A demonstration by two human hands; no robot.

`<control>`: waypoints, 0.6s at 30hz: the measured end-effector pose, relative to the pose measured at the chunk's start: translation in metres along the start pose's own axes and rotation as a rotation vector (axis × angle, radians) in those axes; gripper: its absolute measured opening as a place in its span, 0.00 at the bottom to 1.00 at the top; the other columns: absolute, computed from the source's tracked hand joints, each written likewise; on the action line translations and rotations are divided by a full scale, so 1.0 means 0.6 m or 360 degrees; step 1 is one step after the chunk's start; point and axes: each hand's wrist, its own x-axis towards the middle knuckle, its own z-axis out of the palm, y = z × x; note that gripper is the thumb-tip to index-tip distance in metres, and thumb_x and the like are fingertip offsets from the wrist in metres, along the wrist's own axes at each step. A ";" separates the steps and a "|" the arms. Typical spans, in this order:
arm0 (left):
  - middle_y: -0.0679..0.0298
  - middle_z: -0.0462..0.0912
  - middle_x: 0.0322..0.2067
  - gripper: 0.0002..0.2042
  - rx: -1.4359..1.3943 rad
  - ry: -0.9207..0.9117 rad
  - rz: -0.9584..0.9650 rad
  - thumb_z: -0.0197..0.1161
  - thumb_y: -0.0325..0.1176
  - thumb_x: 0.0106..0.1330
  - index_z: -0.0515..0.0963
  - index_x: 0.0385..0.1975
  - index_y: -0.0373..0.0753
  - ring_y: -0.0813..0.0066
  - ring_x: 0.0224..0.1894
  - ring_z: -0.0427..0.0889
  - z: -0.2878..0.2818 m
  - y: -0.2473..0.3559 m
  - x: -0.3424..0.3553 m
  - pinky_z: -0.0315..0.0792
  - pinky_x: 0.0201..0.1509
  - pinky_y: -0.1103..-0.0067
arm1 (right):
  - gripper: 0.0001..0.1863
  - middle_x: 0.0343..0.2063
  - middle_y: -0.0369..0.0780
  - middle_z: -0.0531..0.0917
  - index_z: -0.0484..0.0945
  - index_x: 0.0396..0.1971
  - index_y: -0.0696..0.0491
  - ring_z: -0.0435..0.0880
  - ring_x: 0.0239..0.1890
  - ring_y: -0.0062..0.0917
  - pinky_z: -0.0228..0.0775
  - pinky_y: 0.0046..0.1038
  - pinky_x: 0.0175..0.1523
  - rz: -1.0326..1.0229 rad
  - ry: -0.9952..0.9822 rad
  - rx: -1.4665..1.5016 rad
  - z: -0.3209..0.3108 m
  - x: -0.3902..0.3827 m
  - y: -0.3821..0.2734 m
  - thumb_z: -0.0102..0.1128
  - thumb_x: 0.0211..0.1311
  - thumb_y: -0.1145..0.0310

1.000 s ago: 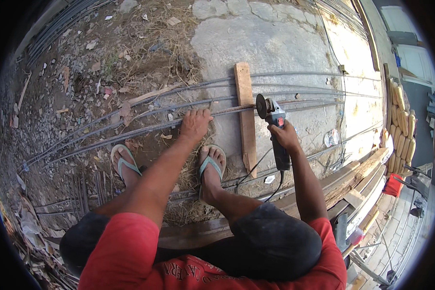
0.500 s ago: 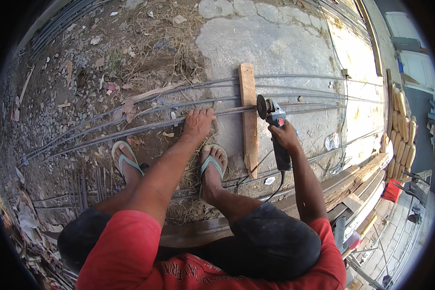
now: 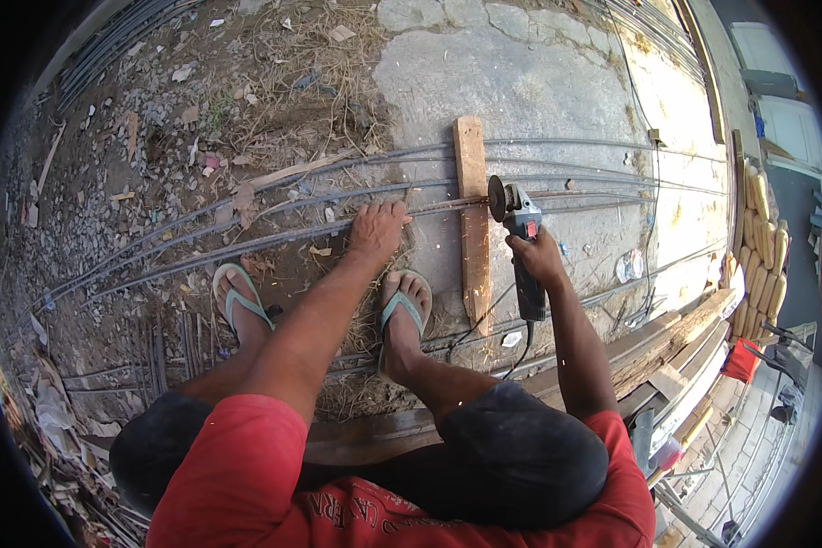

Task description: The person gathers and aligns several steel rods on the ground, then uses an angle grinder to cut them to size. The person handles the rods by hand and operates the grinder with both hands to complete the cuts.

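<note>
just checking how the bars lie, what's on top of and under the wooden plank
At least one metal bar crosses on top of the wooden plank, beside the grinder disc. Other bars meet its edges on both sides and seem to run under; the wood hides what lies beneath.

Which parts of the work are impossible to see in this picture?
In the head view:
Grinder disc: exact contact with the bar, too small.
Left grip: whether it grasps the bar, hidden by its own back.
Cord: far end, hidden behind the right leg.
</note>
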 end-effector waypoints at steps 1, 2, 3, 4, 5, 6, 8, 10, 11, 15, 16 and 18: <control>0.55 0.84 0.39 0.11 -0.0007 -0.0002 -0.0012 0.53 0.42 0.76 0.75 0.40 0.40 0.55 0.47 0.83 0.000 -0.001 0.000 0.70 0.56 0.60 | 0.27 0.34 0.46 0.86 0.78 0.48 0.63 0.85 0.38 0.29 0.77 0.32 0.46 -0.0027 -0.0002 -0.0025 0.000 0.002 -0.010 0.69 0.54 0.58; 0.55 0.84 0.39 0.11 -0.0005 0.0010 -0.0012 0.53 0.42 0.76 0.75 0.40 0.40 0.55 0.46 0.83 -0.001 -0.003 -0.001 0.70 0.55 0.60 | 0.27 0.34 0.45 0.86 0.78 0.48 0.63 0.85 0.38 0.29 0.77 0.32 0.46 -0.0054 -0.0005 -0.0050 0.000 0.005 -0.018 0.69 0.54 0.58; 0.55 0.84 0.39 0.12 -0.0008 0.0023 -0.0007 0.54 0.42 0.76 0.75 0.40 0.40 0.55 0.46 0.83 0.000 -0.003 -0.001 0.70 0.55 0.60 | 0.27 0.34 0.45 0.86 0.78 0.48 0.63 0.85 0.38 0.29 0.77 0.32 0.46 -0.0077 -0.0001 -0.0077 -0.002 0.006 -0.023 0.70 0.54 0.58; 0.55 0.84 0.39 0.12 -0.0010 0.0036 -0.0003 0.54 0.43 0.76 0.75 0.39 0.40 0.55 0.46 0.83 0.000 -0.002 -0.002 0.70 0.54 0.61 | 0.27 0.34 0.45 0.86 0.78 0.48 0.63 0.85 0.37 0.30 0.77 0.32 0.46 -0.0071 0.0019 -0.0113 -0.003 0.008 -0.026 0.70 0.53 0.59; 0.55 0.84 0.38 0.12 -0.0003 0.0046 0.0002 0.54 0.43 0.76 0.75 0.39 0.40 0.55 0.46 0.83 0.001 -0.003 -0.002 0.70 0.54 0.61 | 0.27 0.33 0.45 0.86 0.78 0.48 0.63 0.85 0.37 0.30 0.77 0.32 0.45 -0.0065 0.0038 -0.0149 -0.004 0.011 -0.029 0.70 0.53 0.59; 0.55 0.84 0.38 0.12 0.0000 0.0057 0.0013 0.54 0.44 0.76 0.75 0.39 0.40 0.55 0.45 0.83 0.002 -0.001 -0.001 0.71 0.53 0.62 | 0.27 0.33 0.45 0.86 0.78 0.48 0.62 0.85 0.36 0.30 0.77 0.32 0.45 -0.0055 0.0063 -0.0185 -0.008 0.012 -0.030 0.70 0.52 0.59; 0.55 0.84 0.38 0.13 0.0005 0.0068 0.0024 0.54 0.44 0.76 0.75 0.39 0.40 0.56 0.45 0.83 0.005 0.003 0.002 0.71 0.52 0.62 | 0.27 0.33 0.45 0.86 0.78 0.48 0.62 0.85 0.36 0.30 0.77 0.32 0.44 -0.0072 0.0030 -0.0181 -0.012 0.026 -0.019 0.70 0.52 0.59; 0.56 0.84 0.38 0.12 0.0022 0.0061 0.0008 0.54 0.43 0.75 0.75 0.39 0.40 0.56 0.44 0.83 0.006 -0.001 0.000 0.71 0.51 0.63 | 0.27 0.32 0.45 0.86 0.78 0.48 0.61 0.85 0.35 0.30 0.77 0.33 0.44 -0.0077 0.0008 -0.0206 -0.006 0.026 -0.028 0.69 0.51 0.59; 0.56 0.84 0.38 0.12 0.0016 0.0070 0.0001 0.54 0.43 0.75 0.75 0.39 0.40 0.56 0.45 0.83 0.006 -0.003 -0.001 0.71 0.51 0.63 | 0.27 0.32 0.45 0.86 0.78 0.49 0.61 0.85 0.35 0.30 0.77 0.33 0.44 -0.0068 0.0013 -0.0234 -0.004 0.023 -0.032 0.68 0.51 0.60; 0.56 0.84 0.38 0.12 -0.0020 0.0092 -0.0002 0.54 0.43 0.75 0.75 0.38 0.40 0.56 0.45 0.83 0.007 0.001 -0.001 0.71 0.52 0.62 | 0.27 0.33 0.46 0.86 0.78 0.49 0.60 0.87 0.36 0.31 0.78 0.34 0.45 -0.0110 0.0033 -0.0061 0.006 0.017 -0.012 0.68 0.52 0.60; 0.56 0.84 0.38 0.12 -0.0024 0.0093 -0.0005 0.54 0.43 0.75 0.75 0.38 0.40 0.56 0.45 0.83 0.007 -0.001 -0.002 0.71 0.52 0.62 | 0.27 0.33 0.46 0.86 0.78 0.50 0.60 0.87 0.37 0.31 0.78 0.34 0.45 -0.0122 0.0030 -0.0069 0.008 0.013 -0.012 0.68 0.52 0.60; 0.56 0.84 0.38 0.12 -0.0019 0.0141 0.0015 0.54 0.43 0.76 0.74 0.39 0.40 0.56 0.45 0.83 0.009 -0.005 -0.004 0.71 0.52 0.61 | 0.27 0.33 0.46 0.86 0.78 0.50 0.60 0.87 0.37 0.32 0.78 0.34 0.45 -0.0148 0.0029 -0.0086 0.008 0.005 -0.017 0.68 0.52 0.60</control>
